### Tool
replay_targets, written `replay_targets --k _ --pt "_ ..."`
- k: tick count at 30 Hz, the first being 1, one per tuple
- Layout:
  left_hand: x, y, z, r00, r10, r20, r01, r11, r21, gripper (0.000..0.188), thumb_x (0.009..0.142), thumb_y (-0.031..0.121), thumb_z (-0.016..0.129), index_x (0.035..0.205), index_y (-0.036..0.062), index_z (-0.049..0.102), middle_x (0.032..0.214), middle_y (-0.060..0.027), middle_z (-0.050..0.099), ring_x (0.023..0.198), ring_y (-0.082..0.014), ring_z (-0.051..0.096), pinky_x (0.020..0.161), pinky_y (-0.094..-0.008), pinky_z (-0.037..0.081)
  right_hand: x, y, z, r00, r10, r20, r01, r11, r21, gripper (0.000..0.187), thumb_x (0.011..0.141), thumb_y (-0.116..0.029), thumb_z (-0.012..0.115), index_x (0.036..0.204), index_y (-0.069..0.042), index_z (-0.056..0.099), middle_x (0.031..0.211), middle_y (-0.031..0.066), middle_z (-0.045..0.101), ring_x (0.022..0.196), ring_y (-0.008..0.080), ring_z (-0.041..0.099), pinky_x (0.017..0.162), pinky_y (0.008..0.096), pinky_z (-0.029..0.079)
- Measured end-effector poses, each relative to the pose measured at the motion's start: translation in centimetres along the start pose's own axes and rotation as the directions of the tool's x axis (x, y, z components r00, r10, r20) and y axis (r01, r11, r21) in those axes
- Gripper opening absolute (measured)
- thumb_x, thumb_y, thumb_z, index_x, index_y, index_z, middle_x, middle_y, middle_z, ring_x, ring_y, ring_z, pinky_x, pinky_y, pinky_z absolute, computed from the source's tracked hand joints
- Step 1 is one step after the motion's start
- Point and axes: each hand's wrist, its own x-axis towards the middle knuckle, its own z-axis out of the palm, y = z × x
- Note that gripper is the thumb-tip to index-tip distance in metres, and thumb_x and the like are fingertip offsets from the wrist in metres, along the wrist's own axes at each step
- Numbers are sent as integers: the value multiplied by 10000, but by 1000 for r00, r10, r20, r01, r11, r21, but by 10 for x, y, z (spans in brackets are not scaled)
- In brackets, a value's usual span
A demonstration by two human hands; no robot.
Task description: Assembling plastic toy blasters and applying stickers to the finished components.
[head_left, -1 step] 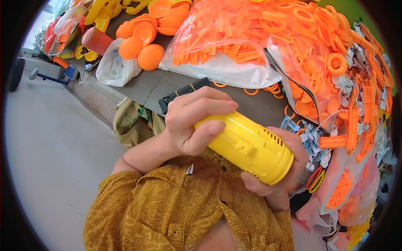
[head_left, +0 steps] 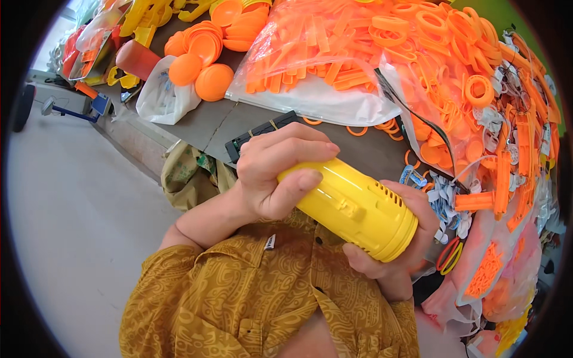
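Observation:
A yellow plastic cylindrical housing (head_left: pixel 352 212) is held slantwise in front of my chest, its upper left end higher than its lower right end. It has a row of dark slots near the ringed lower end and a small raised catch on its side. My left hand (head_left: pixel 277 173) is closed round the upper end, thumb on the near side and fingers over the top. My right hand (head_left: pixel 425 230) wraps the lower end, with the thumb in front and the fingers behind, partly hidden by the housing.
Beyond my hands a grey table (head_left: pixel 224 122) carries a dark rectangular part (head_left: pixel 262 132), orange domed caps (head_left: pixel 206 53) and a plastic bag of orange strips (head_left: pixel 322 53). Orange rings (head_left: pixel 479 90) and small wired parts (head_left: pixel 444 200) heap up at right. Scissors (head_left: pixel 449 256) lie near my right hand.

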Motion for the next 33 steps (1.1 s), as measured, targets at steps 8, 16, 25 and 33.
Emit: replay_targets --k 8,16,25,33 --pt "18 -8 -6 921 273 280 -298 953 51 473 749 383 634 947 -41 561 830 -163 590 642 -241 595 544 -301 473 -7 7 -2 997 -46 -57 42 996 -80 748 578 -300 769 1111 13 347 1003 224 508 840 260 532 749 360 439" --pt "38 6 -4 796 181 578 -304 945 123 503 512 216 725 903 14 480 704 -100 526 581 -284 550 507 -372 433 1 2 -7 995 -88 36 92 988 -120 766 519 -173 821 1119 11 383 976 226 513 807 304 555 675 359 481" --pt "41 2 -9 767 -74 638 96 995 0 470 554 170 737 921 15 487 746 -121 583 675 -277 598 588 -357 471 47 -7 -17 977 36 210 4 982 -190 702 556 -207 806 1098 3 412 934 182 522 768 268 553 675 337 461" --pt "0 -37 -26 820 -451 353 550 451 -702 826 477 241 733 1187 -13 397 1057 -156 516 922 -271 554 774 -346 478 50 6 -27 960 277 34 -278 959 60 724 697 -360 713 1228 8 387 990 101 547 885 179 540 796 309 428"
